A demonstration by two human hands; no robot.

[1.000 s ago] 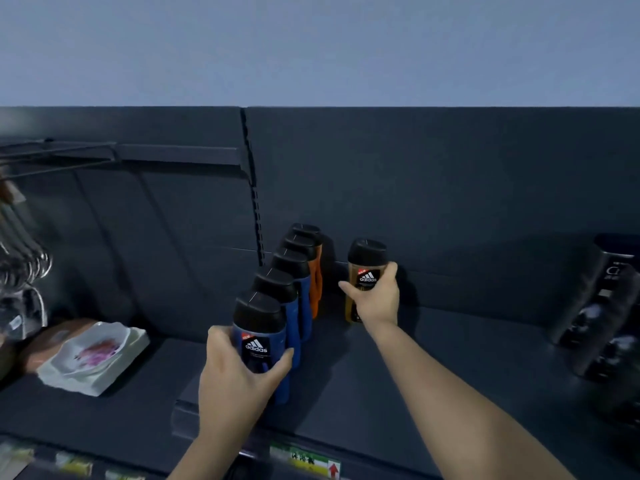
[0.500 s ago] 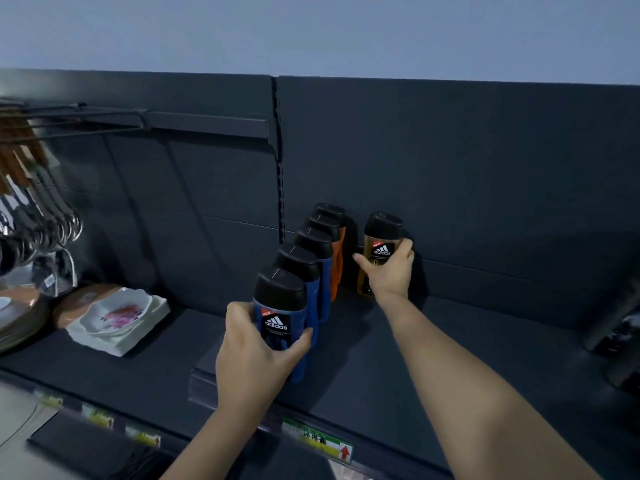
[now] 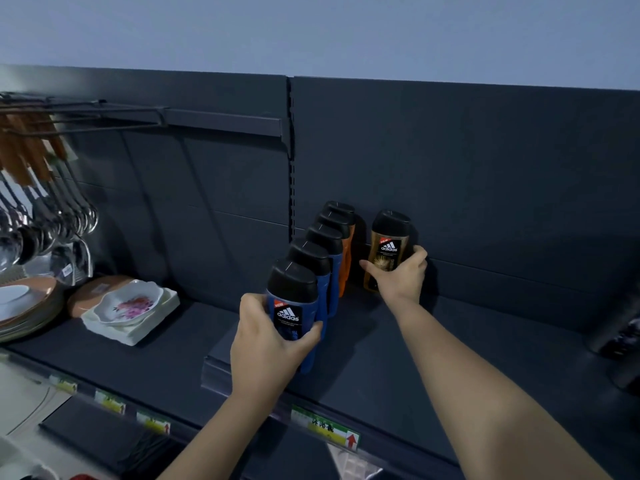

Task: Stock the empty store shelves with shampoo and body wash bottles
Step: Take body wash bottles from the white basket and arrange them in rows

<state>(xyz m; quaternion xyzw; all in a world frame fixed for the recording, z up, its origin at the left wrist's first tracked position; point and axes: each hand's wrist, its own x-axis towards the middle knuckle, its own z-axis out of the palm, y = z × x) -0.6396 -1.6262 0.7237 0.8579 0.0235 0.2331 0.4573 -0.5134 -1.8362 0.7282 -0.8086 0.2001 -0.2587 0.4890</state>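
Dark grey store shelving (image 3: 433, 358) with a matching back panel (image 3: 485, 168) fills the view, under a pale blue wall.

Your left hand (image 3: 266, 344) wraps the blue plastic bottle with a black cap (image 3: 292, 299) at the front of a single-file row, the grip curled round its lower body with the thumb on one side of the label and the fingertips on the other. That bottle stands near the shelf's front edge. Behind it run two more blue black-capped bottles (image 3: 311, 258), then orange-bodied bottles (image 3: 346, 265) reaching the back panel.

Your right hand (image 3: 401, 275) clasps the translucent amber bottle with a black cap (image 3: 389, 237), the grip closed round its lower half. It stands upright against the back panel, just beside the row's rear end and apart from it. Its clear body shows golden liquid.

Both held bottles carry a black label with the white three-stripe logo and "adidas", topped by a red "NEW" tab.

On the shelf's front rail sits a green-and-yellow price label with a red up arrow (image 3: 332, 431); its characters are too small to read.

To the left, a white scalloped bowl with a pink flower print (image 3: 128, 303) nests on a stack of white square dishes (image 3: 138, 330), beside a pile of round plates (image 3: 27, 306). Steel ladles with wooden handles (image 3: 52, 223) hang above them. At far right, dark bottles (image 3: 620, 341) are blurred.
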